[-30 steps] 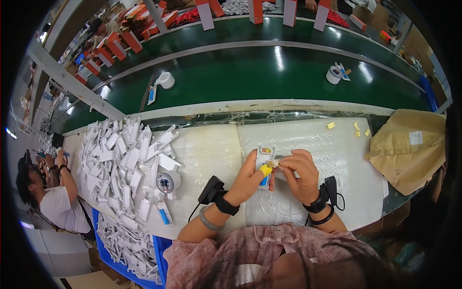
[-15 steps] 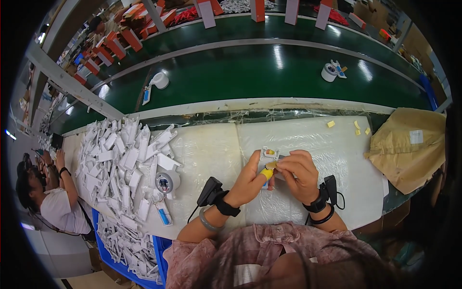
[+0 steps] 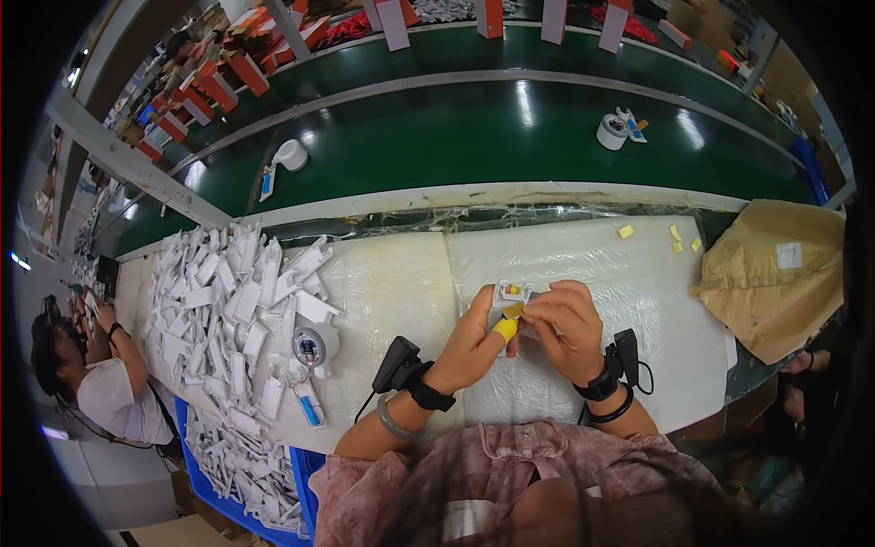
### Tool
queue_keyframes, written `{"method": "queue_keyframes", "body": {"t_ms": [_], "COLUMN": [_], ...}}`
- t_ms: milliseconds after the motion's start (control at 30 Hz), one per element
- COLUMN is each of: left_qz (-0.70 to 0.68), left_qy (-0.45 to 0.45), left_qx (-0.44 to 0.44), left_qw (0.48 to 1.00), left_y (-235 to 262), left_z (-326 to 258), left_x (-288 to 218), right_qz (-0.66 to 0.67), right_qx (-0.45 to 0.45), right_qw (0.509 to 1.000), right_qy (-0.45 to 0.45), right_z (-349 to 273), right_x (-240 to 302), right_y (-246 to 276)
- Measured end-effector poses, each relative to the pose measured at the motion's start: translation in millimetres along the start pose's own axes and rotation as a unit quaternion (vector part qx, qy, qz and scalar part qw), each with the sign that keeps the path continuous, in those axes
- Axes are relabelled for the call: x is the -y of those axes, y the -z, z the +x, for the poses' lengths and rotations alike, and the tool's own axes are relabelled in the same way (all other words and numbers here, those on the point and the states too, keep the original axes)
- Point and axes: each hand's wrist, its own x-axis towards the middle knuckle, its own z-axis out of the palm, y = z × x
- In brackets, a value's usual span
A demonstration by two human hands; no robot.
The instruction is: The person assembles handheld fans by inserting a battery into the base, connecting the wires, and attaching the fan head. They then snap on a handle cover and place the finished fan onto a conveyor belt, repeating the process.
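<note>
In front of me my left hand [image 3: 472,344] is closed around a small white plastic housing [image 3: 511,292], which has an orange-yellow spot inside. A bright yellow cover [image 3: 505,329], apparently a finger cot, sits on my left thumb. My right hand [image 3: 567,330] bends in from the other side, its fingertips pinching a small tan-yellow piece [image 3: 513,311] against the near end of the housing. My fingers hide most of the housing. Several small yellow pads [image 3: 625,232] lie farther off on the plastic-covered table [image 3: 401,273].
Left of my hands are a heap of white plastic parts [image 3: 214,292], a round white device [image 3: 316,345] with wired blue part [image 3: 311,407], and a blue bin [image 3: 301,483]. A brown paper bag [image 3: 775,283] lies right. Beyond runs a green conveyor [image 3: 437,132]. A co-worker [image 3: 114,392] sits left.
My hands stay nearly in place, with the tan-yellow piece shifting slightly. White devices on the conveyor have moved left. The co-worker's hands at left have moved, and another person's hands appear at far right.
</note>
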Motion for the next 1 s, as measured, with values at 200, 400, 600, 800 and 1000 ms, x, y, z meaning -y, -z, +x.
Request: {"method": "queue_keyframes", "body": {"t_ms": [200, 400, 600, 800, 1000], "left_qz": [0.005, -0.054, -0.042, -0.052, -0.05], "left_qy": [0.029, 0.02, -0.007, 0.024, 0.021], "left_qx": [0.012, -0.004, 0.013, -0.002, 0.01], "left_qw": [0.999, 0.998, 0.999, 0.998, 0.998], "left_y": [3.8, -0.9, 0.9, -2.2, -1.9], "left_z": [-2.9, -2.1, -0.2, -1.3, -1.3], "left_x": [2.2, 3.9, 7.3, 1.5, 2.4], "right_qz": [-0.01, -0.006, -0.005, -0.012, -0.011], "right_qx": [0.002, 0.005, 0.002, -0.001, -0.001], "right_qw": [1.0, 1.0, 1.0, 0.999, 0.999], "right_qy": [0.009, 0.024, 0.029, 0.035, 0.032], "right_z": [0.0, 0.8, -0.1, 0.2, -0.3], "right_x": [0.4, -1.0, -2.1, -1.6, -1.6], "right_y": [0.9, 1.9, 2.1, 2.3, 2.3]}}
